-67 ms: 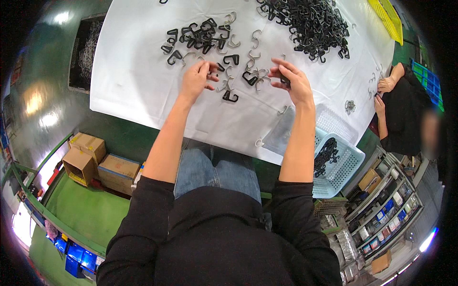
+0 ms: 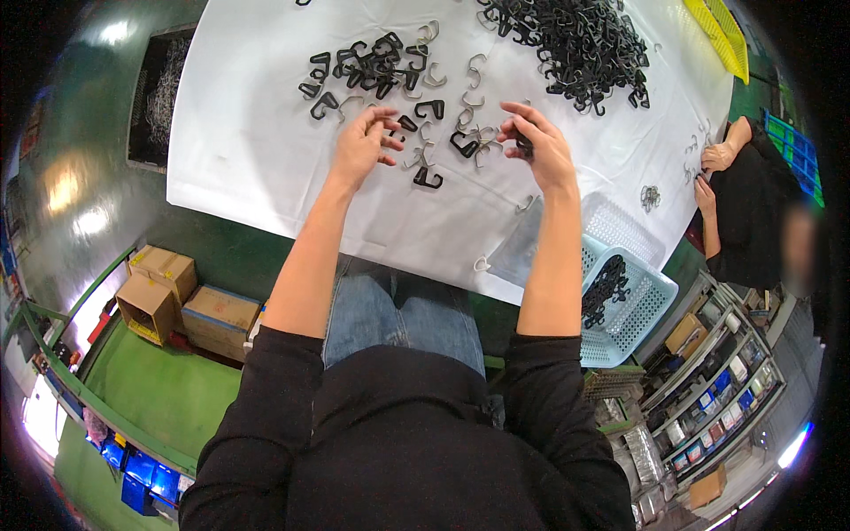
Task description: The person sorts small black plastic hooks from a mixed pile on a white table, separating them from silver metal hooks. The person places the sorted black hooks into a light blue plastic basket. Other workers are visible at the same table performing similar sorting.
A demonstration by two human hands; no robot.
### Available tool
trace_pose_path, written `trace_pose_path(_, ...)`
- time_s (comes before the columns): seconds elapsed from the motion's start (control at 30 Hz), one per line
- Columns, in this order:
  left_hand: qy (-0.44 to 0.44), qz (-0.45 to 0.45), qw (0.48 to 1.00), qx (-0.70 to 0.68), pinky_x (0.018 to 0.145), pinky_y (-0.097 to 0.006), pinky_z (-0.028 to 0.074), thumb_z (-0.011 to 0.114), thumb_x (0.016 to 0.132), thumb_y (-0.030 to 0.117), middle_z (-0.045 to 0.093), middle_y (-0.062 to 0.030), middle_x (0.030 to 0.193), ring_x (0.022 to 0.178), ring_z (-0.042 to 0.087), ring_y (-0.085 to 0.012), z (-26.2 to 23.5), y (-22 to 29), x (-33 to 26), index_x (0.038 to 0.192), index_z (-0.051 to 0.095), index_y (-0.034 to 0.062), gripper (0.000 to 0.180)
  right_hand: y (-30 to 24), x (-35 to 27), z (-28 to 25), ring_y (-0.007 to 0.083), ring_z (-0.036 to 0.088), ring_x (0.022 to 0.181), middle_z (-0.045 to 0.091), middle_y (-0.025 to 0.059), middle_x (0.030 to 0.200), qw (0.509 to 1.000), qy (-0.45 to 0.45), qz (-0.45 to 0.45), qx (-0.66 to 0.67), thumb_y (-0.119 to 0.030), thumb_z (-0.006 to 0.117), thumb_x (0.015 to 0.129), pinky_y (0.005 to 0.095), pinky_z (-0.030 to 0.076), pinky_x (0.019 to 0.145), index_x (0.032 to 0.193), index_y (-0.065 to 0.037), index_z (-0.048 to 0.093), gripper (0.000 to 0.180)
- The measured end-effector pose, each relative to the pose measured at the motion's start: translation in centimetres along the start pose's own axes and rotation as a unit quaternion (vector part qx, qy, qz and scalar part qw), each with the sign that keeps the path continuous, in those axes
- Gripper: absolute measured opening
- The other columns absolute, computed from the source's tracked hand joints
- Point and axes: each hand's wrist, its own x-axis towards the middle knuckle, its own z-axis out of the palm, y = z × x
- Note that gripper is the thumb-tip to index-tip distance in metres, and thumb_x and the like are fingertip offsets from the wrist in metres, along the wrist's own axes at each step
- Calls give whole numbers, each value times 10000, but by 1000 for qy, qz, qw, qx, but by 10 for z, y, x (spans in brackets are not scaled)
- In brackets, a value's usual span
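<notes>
My left hand [image 2: 363, 149] hovers over the white-covered table, fingers apart, with nothing visible in its grip. Close to its fingertips lies a small black plastic piece [image 2: 407, 124]. In my right hand [image 2: 544, 152], the curled fingers hold a dark hook piece [image 2: 524, 144], partly hidden by them. Between the hands are scattered silver metal hooks [image 2: 427, 133], a black hook [image 2: 462, 144] and another black hook [image 2: 428, 178] nearer me. Beyond my left hand sits a small pile of black hooks [image 2: 376, 66]. A much bigger heap of black hooks [image 2: 580, 44] lies far right.
A light blue basket [image 2: 651, 314] at the table's front right edge holds black pieces. A clear plastic tray [image 2: 627, 232] is beside it. Far right stand a yellow basket [image 2: 722, 40] and a co-worker's hands [image 2: 717, 159] with silver hooks. Cardboard boxes [image 2: 220, 319] stand lower left.
My left hand has drawn back slightly to the left, showing more of the black piece by its fingertips. My right hand has shifted a little left, still holding the dark piece.
</notes>
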Motion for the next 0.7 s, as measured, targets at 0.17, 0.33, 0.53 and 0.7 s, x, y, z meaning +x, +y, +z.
trace_pose_path(0.17,154,203,853,455,629,-359,471,606,804,258,573,-79,970,753,598,-240,12,-5,7,1021,540,75,291,11,44,53,187,583,745,575,45,783,845,82,-222,-479,-197,636,777,322,446,604,937,-100,605,190)
trace_pose_path(0.33,225,222,796,516,631,-361,451,726,683,254,583,-78,817,727,587,-245,34,-14,11,901,578,71,321,20,69,71,276,562,713,586,71,807,744,75,-279,-603,-217,679,725,365,430,649,876,-94,589,215)
trace_pose_path(0.53,44,183,925,331,574,-303,430,691,741,197,579,-31,775,659,562,-202,17,4,12,867,585,65,211,-8,33,25,206,617,807,596,53,862,976,-115,-23,-185,-163,667,742,278,485,577,922,-63,538,243)
trace_pose_path(0.7,-221,34,961,-165,535,-223,382,595,821,181,534,-21,786,684,493,-119,-27,13,-8,939,592,53,175,11,-10,0,180,626,799,591,54,831,979,-126,-58,151,-125,644,743,233,488,566,804,-66,541,134)
